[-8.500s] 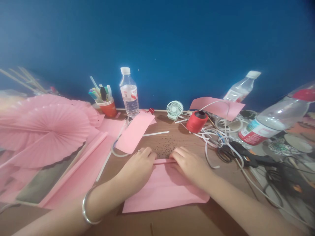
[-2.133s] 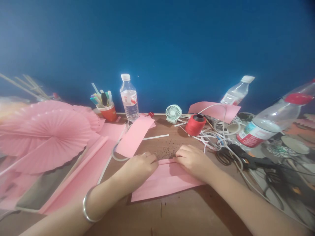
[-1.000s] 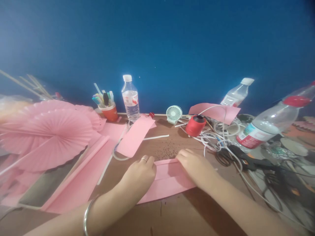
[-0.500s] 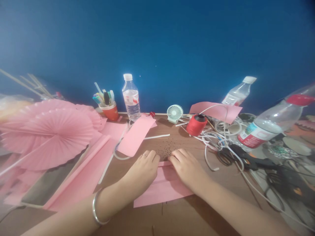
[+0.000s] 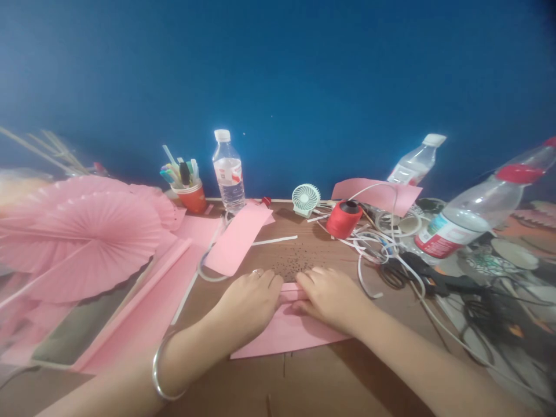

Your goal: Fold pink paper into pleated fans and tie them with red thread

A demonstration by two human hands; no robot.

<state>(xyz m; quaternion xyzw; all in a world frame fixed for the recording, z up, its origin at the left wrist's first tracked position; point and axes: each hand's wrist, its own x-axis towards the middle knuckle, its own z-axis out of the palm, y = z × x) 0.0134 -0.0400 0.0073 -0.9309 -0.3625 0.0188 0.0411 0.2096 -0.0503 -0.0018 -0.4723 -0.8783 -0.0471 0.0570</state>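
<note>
A sheet of pink paper (image 5: 289, 336) lies on the brown table in front of me, with a narrow folded band along its far edge. My left hand (image 5: 248, 304) grips the left part of this band, fingers bent over the far side. On the right part of the same fold, my right hand (image 5: 332, 296) has its fingers curled over the edge and its thumb against the near side. A short stretch of the band shows between the hands. Small dark specks (image 5: 290, 260) are scattered just beyond the fold.
Pleated pink paper fans (image 5: 102, 231) and a pink strip (image 5: 237, 240) lie left. Behind stand a pen cup (image 5: 191, 198), a water bottle (image 5: 230, 179) and a small fan (image 5: 306, 200). To the right are red thread (image 5: 344, 220), white cords (image 5: 369, 246) and a red-capped bottle (image 5: 469, 220).
My right thumb now shows on the near side of the fold, where it was hidden before. The paper's near edge sits slightly farther from me. The view has shifted a little.
</note>
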